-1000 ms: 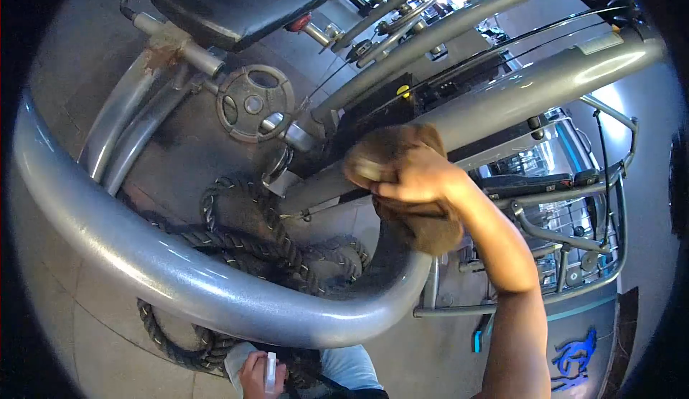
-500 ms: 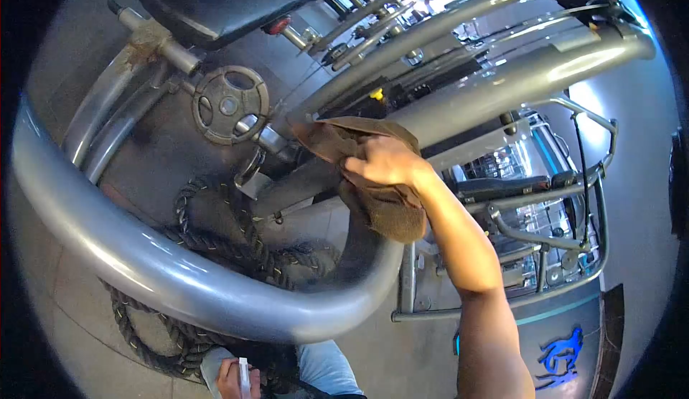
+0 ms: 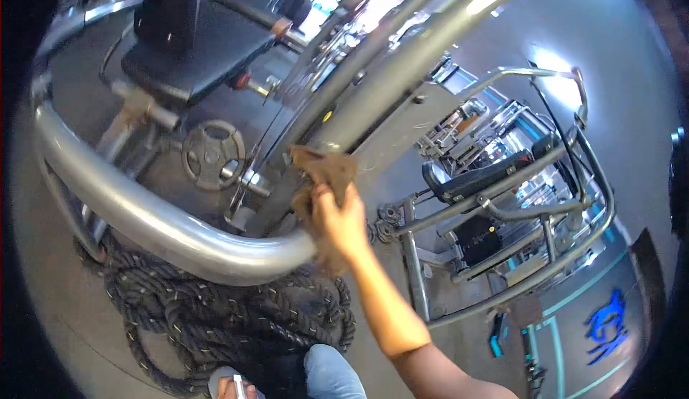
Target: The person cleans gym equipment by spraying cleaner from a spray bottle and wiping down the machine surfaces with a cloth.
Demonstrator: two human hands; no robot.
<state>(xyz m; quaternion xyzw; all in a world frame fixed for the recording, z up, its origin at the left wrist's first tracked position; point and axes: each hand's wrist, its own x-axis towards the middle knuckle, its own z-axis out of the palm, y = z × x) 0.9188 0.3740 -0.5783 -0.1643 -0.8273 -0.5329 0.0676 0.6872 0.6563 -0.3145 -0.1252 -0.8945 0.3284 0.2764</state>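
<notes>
against the tube (image 3: pixel 179 243), brown cloth (image 3: pixel 334 171)

the cloth (image 3: pixel 331 169) is brown, the tube (image 3: pixel 172 240) silver, the rope (image 3: pixel 154 309) black flecked yellow.

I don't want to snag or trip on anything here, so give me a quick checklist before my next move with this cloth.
1. Brown cloth gripped in the right hand: ok.
2. Cloth in firm contact with the curved tube: cannot tell; the cloth and hand hide the spot.
3. Left hand free: not ok, it holds a small white object.
4. Floor below the tube free of clutter: not ok, black rope lies there in a tangled heap.
5. Weight plate apart from the cloth: ok.
</notes>
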